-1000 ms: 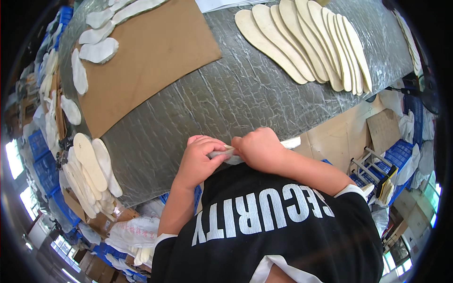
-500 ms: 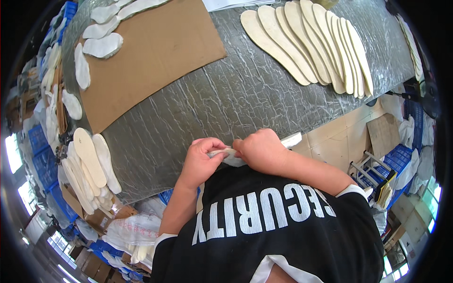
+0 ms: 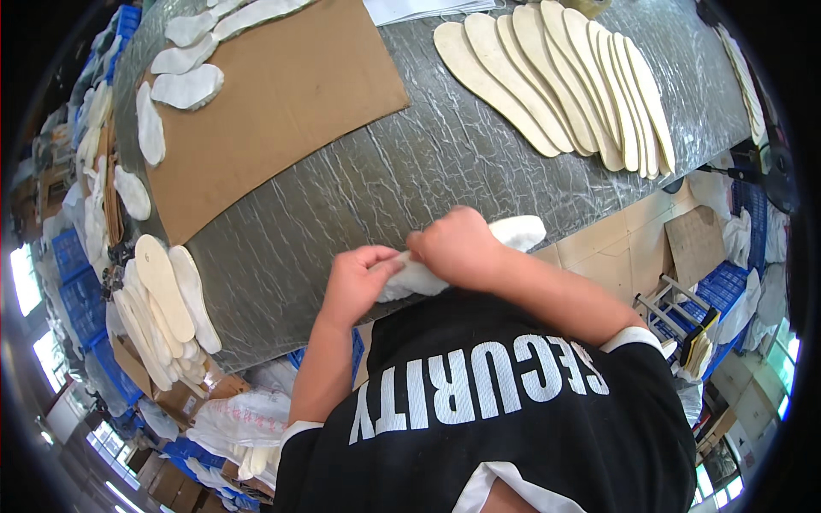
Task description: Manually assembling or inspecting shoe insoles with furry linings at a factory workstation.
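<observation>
My left hand pinches one end of a white fleecy insole at the table's near edge, close to my body. Closed fingers of my right hand grip its upper edge, right beside my left fingertips. White fleece hangs below both hands. Past my right wrist a rounded white end shows; my right hand hides whether it belongs to the same insole. Farther off, a fanned row of cream insoles lies at the right of the table.
A brown cardboard sheet covers the table's far left, with white fleecy pieces along its edge. More insoles are piled at the left edge. White paper lies at the back. Blue crates and a metal ladder stand right.
Both hands have risen slightly, my right hand also moving a little left. More of the white fleece now shows below the fingers, and the rounded end at the right is more exposed.
</observation>
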Motion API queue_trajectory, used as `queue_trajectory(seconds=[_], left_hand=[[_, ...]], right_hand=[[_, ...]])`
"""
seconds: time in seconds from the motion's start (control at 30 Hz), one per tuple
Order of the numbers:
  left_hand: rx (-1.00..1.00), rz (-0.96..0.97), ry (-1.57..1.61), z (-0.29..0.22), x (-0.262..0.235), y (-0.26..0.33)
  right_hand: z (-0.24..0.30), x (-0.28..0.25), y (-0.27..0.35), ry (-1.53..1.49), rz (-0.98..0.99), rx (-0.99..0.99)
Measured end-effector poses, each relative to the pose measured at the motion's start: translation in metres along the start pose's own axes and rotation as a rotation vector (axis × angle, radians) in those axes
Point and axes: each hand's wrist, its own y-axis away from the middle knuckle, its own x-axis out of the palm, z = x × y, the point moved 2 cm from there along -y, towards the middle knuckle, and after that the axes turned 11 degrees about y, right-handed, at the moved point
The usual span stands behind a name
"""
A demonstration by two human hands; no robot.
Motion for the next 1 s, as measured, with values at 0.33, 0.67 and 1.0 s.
queue_trajectory(seconds=[0.33,0.67,1.0], left_hand=[[0.72,-0.088,-0.987,0.012,0.005,-0.026],[0.688,-0.007,-1.123,0.024,0.003,-0.041],[0.449,0.063,-0.762,-0.025,-0.016,0.0]], right_hand=[[-0.025,0.034,0.002,0.122,-0.156,-0.001],[-0.033,0.035,0.0,0.157,0.071,-0.094],[-0.045,-0.025,-0.001,-0.342,0.377,0.004]])
